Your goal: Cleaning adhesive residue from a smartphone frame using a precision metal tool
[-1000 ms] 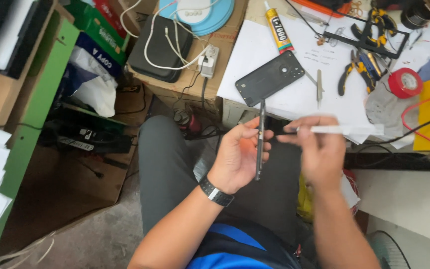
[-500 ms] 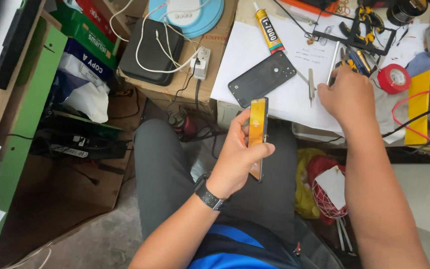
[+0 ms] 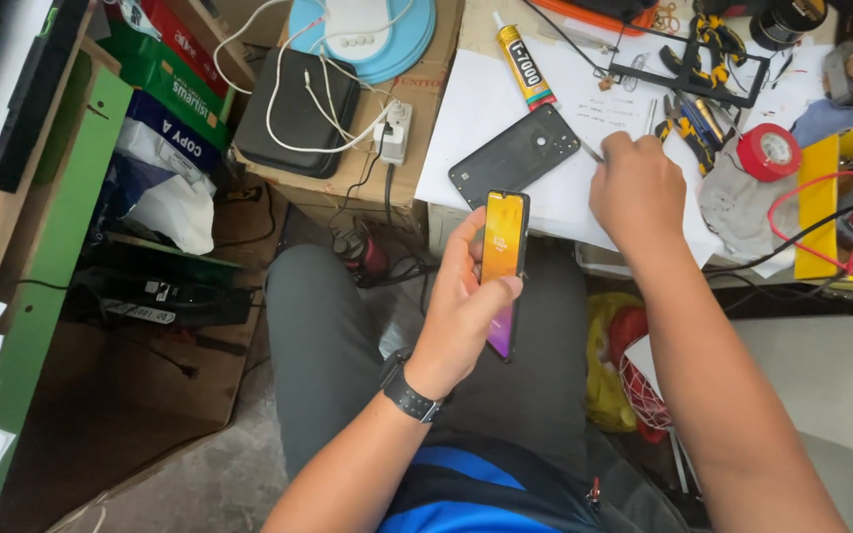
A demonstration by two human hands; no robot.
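Fingers of the left hand (image 3: 466, 316) clasped the upright phone (image 3: 504, 268); right hand (image 3: 636, 190), curled, rested nearer the back cover (image 3: 513, 156).

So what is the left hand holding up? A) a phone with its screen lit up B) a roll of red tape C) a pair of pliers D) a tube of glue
A: the left hand has its grip around a phone whose screen glows orange and purple, while the glue tube, red tape roll and pliers all lie on the desk.
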